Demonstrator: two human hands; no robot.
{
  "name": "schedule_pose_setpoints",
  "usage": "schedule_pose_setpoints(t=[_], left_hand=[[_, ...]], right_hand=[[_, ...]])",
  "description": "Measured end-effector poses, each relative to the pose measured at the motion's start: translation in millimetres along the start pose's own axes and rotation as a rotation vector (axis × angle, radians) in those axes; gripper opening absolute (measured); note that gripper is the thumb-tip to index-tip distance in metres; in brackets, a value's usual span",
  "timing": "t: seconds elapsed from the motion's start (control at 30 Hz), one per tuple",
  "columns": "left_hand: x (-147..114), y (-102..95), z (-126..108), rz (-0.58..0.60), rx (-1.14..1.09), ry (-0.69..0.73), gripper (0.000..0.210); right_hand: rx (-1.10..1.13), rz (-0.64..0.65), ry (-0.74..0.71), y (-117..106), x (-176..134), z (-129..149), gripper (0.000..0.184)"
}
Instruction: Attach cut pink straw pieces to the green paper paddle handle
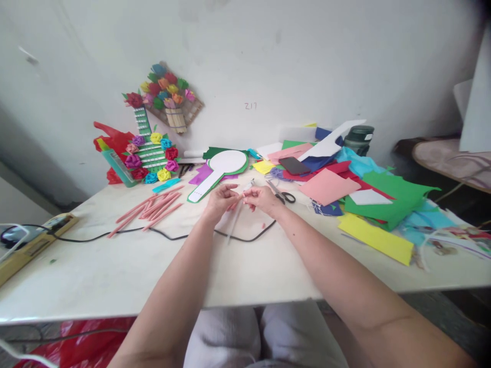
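Pink paper piece, mid-frame, mostly hidden: I judge it light and crushable, best held by its ends; left hand and right hand pinch it.

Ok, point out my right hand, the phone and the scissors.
Right hand point(262, 197), head view: back of the hand.
Phone point(294, 165), head view: middle of its dark face.
Scissors point(283, 194), head view: where the black handles meet.

Behind the white table, a pale, scuffed wall bears small handwriting; right of the table, a padded seat; below it, dim floor.
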State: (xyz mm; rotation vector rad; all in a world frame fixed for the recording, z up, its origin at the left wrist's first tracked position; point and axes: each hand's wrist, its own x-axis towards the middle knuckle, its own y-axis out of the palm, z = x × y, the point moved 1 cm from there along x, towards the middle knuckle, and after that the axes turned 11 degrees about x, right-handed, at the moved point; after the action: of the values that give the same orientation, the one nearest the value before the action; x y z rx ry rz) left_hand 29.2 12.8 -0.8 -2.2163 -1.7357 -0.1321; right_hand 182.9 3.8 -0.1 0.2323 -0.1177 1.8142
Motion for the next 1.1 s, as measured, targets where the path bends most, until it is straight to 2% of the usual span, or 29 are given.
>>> schedule_pose_setpoints(t=[0.2, 0.3, 0.37, 0.4, 0.5, 0.57, 0.6, 0.67, 0.73, 0.83, 0.9, 0.97, 1.03, 1.1], left_hand=[[-1.0, 0.8, -2.2, 0.047, 0.034, 0.029, 0.051], [-3.1, -0.1, -3.9, 0.080, 0.051, 0.018, 0.051], [-4.9, -2.9, -6.4, 0.051, 0.107, -0.002, 0.044], [-5.7, -5.2, -7.9, 0.018, 0.170, -0.015, 0.037], [-6.0, -13.7, -11.1, -0.076, 0.508, -0.033, 0.019], [-4.3, -18.6, -11.0, -0.071, 0.715, 0.031, 0.012], [-3.3, -20.6, -9.9, -0.061, 0.802, 0.053, 0.008], [-1.6, -23.5, -6.4, -0.027, 0.931, 0.083, 0.004], [-1.2, -25.1, -2.5, -0.006, 0.997, 0.106, 0.004], [-2.6, -26.2, 2.0, 0.024, 1.067, 0.125, 0.007], [-3.3, -26.8, 4.4, 0.043, 1.087, 0.130, 0.007], [-3.0, -27.6, 6.7, 0.053, 1.077, 0.124, 0.007], [-2.0, -28.5, 9.5, 0.051, 1.047, 0.116, 0.007], [-0.9, -29.1, 12.9, 0.045, 0.996, 0.107, 0.008]], right_hand=[[0.161, 0.006, 0.061, -6.2, -0.2, -0.4, 0.015], [0.169, 0.018, 0.084, -14.7, 1.0, 5.1, 0.016], [0.138, -0.057, 0.042, -26.2, 3.3, 10.8, 0.015], [0.102, -0.140, 0.025, -34.2, 4.8, 13.4, 0.016], [-0.175, -0.508, 0.014, -65.2, 7.3, 19.1, 0.023], [-0.464, -0.665, 0.018, -86.1, 6.5, 20.8, 0.027], [-0.607, -0.702, 0.022, -95.1, 5.4, 21.2, 0.027], [-0.800, -0.737, 0.121, -109.2, 2.3, 20.4, 0.029], [-0.895, -0.752, 0.182, -117.2, -0.8, 19.6, 0.028], [-0.943, -0.774, 0.161, -118.8, -2.2, 19.9, 0.026], [-0.941, -0.765, 0.098, -114.5, -1.2, 21.5, 0.025], [-0.893, -0.682, 0.033, -106.4, -0.2, 24.3, 0.022], [-0.793, -0.486, 0.024, -94.8, -0.4, 27.7, 0.021], [-0.683, -0.132, 0.130, -80.3, -2.5, 30.4, 0.024]])
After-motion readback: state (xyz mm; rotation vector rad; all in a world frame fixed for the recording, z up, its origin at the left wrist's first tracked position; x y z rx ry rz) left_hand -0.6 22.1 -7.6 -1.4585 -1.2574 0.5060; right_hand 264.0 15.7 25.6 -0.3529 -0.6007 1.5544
